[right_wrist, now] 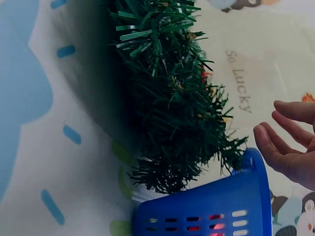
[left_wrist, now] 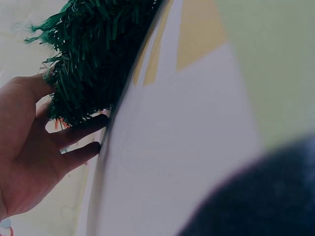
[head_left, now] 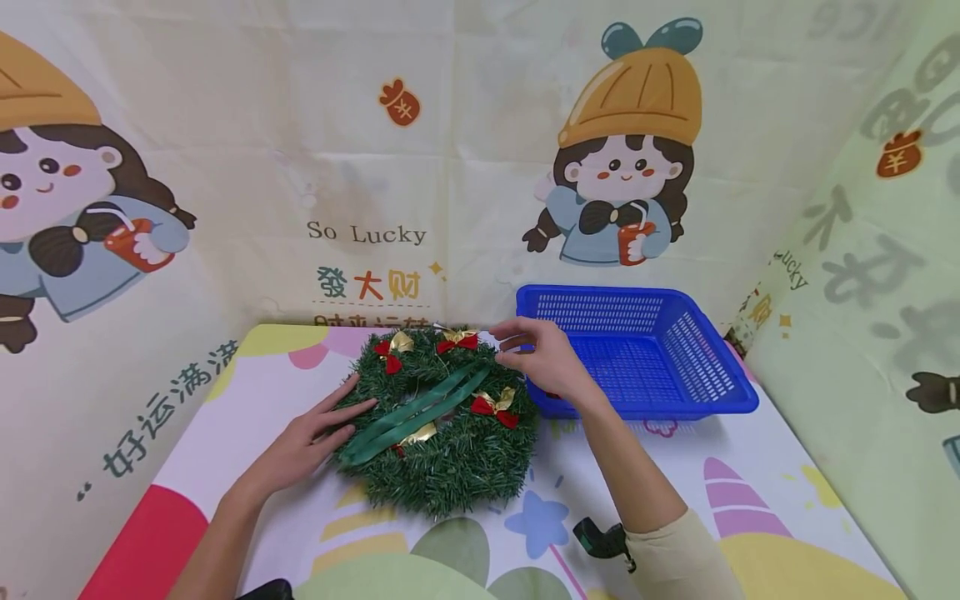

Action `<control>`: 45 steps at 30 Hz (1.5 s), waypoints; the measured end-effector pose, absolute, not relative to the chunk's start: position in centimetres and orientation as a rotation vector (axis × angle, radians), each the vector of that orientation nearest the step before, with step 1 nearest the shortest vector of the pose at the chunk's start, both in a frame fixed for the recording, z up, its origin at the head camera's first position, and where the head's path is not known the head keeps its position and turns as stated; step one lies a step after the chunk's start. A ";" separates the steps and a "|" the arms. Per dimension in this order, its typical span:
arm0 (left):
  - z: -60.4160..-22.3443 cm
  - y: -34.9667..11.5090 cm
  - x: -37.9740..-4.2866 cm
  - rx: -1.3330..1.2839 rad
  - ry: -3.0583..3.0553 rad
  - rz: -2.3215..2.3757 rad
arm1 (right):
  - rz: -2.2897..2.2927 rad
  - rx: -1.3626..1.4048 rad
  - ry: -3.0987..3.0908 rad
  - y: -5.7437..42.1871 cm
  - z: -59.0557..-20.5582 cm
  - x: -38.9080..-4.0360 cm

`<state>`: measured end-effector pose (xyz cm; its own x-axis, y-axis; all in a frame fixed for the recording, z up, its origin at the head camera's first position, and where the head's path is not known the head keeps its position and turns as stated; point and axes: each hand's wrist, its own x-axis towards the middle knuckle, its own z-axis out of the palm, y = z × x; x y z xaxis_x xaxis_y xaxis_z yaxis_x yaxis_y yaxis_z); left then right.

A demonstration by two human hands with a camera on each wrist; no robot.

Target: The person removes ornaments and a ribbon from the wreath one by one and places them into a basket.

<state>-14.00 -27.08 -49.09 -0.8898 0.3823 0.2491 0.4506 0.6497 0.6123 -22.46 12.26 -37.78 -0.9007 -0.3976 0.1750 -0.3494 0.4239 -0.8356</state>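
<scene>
A green wreath (head_left: 465, 467) of artificial pine lies on the table, with several red-and-gold bows on it. A dark green ribbon (head_left: 405, 421) stretches across it from lower left to upper right. My left hand (head_left: 303, 446) rests on the wreath's left side with fingers spread; in the left wrist view those fingers (left_wrist: 81, 130) reach along the edge of the greenery. Above the wreath's upper right edge is my right hand (head_left: 543, 358), its fingers loosely bent. The right wrist view shows that hand (right_wrist: 290, 147) holding nothing, apart from the greenery.
Just right of the wreath stands a blue plastic basket (head_left: 720, 392), close against it; something red shows through its slots in the right wrist view. The table (head_left: 600, 475) has a printed cover. Patterned cloth walls (head_left: 480, 167) rise behind and at the sides.
</scene>
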 end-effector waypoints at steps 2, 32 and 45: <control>-49.0 -27.1 -13.9 -0.696 -2.767 -1.066 | -1.463 -0.682 2.608 11.7 -37.8 -22.7; -48.5 -27.0 -13.7 -0.695 -2.766 -1.099 | -0.882 -0.664 2.764 7.4 -39.3 -24.7; -48.5 -27.0 -13.8 -0.693 -2.757 -1.127 | -0.785 -0.634 2.811 6.6 -39.7 -24.9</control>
<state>-13.75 -26.99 -48.50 -0.8938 0.3773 0.2424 0.4390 0.6262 0.6443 -24.94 6.60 -39.67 -0.8984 -0.4377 -0.0343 -0.3565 0.7729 -0.5248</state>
